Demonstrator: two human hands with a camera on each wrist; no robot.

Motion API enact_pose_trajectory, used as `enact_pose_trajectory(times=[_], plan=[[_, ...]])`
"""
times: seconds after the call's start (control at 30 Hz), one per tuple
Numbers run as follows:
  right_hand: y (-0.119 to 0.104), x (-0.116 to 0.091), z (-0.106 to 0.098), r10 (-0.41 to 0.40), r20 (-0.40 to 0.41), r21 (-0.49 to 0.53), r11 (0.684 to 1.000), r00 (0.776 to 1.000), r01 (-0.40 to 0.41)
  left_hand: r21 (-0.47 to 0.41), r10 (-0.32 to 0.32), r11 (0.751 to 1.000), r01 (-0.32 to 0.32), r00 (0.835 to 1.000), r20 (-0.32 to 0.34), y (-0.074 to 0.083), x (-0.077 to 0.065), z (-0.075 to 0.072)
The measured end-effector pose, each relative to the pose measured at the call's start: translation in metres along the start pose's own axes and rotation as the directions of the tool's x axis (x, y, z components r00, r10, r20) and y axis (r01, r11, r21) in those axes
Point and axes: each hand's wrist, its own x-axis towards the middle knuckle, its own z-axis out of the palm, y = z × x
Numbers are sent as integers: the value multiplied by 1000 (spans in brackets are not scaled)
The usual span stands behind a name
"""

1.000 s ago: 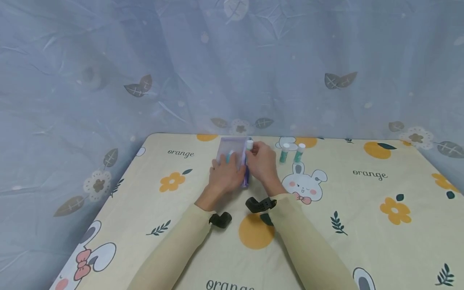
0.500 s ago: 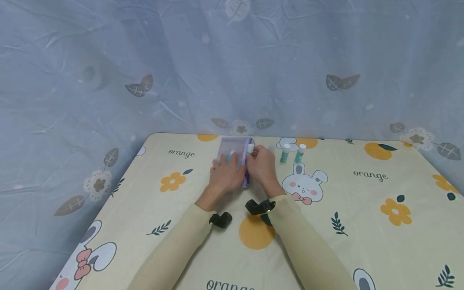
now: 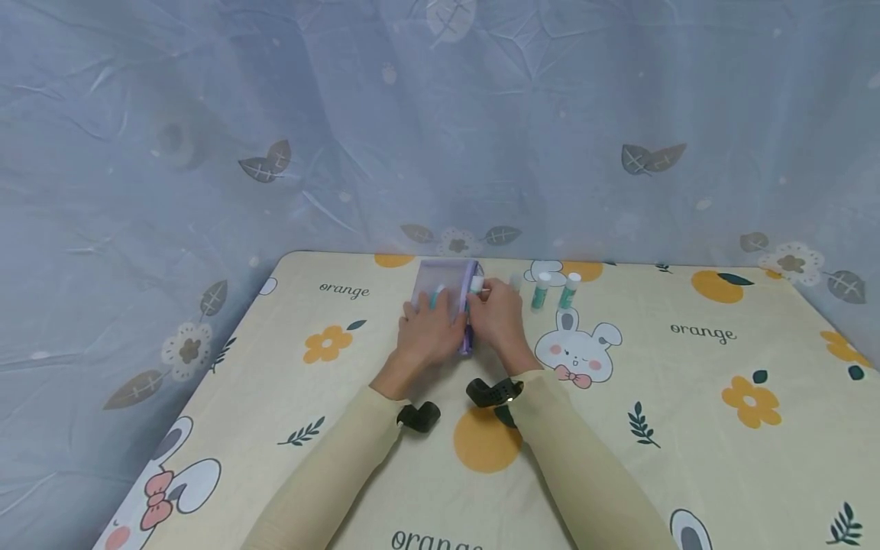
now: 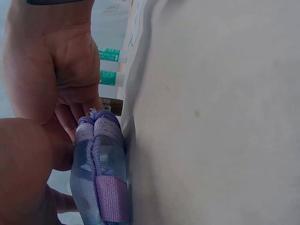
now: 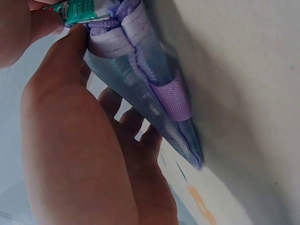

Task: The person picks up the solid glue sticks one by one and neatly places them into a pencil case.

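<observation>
A purple mesh pouch point(image 3: 433, 275) lies near the table's far edge, its opening facing right. My left hand point(image 3: 428, 332) rests on top with spread fingers, its thumb beside the opening. In the right wrist view, that thumb touches the pouch's trim. My right hand point(image 3: 498, 313) pinches a green glue stick point(image 5: 77, 11), its white end pointing away, right at the opening. A teal and white thing point(image 3: 436, 296) shows through the mesh under my left fingers. Two glue sticks point(image 3: 540, 292) point(image 3: 569, 292) stand upright to the right.
A pale cap point(image 3: 516, 281) peeks out behind my right hand. The left wrist view has a brown barcoded tube point(image 4: 112, 106) beside the green sticks. The patterned tablecloth point(image 3: 687, 382) meets a blue-grey curtain point(image 3: 440, 137) at the back.
My right hand and its glue stick have shifted slightly nearer and lower along the pouch's opening. A pale cap has come into sight behind that hand. My left hand has stayed put.
</observation>
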Motion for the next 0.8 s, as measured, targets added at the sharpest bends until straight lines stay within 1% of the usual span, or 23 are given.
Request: enact_pose_trajectory(times=[0.27, 0.4, 0.57, 0.8], plan=[[3, 1, 1, 45, 26, 13, 999, 999, -46, 1, -3, 1000, 3, 1000, 5, 0, 0, 0], [3, 2, 1, 89, 49, 23, 996, 995, -90, -5, -10, 1000, 10, 1000, 6, -1, 1, 2], [2, 2, 2, 145, 77, 60, 987, 986, -150, -14, -13, 1000, 13, 1000, 7, 0, 1, 2], [3, 2, 3, 159, 74, 67, 984, 985, -164, -34, -5, 999, 4, 1000, -5, 1, 1, 0]])
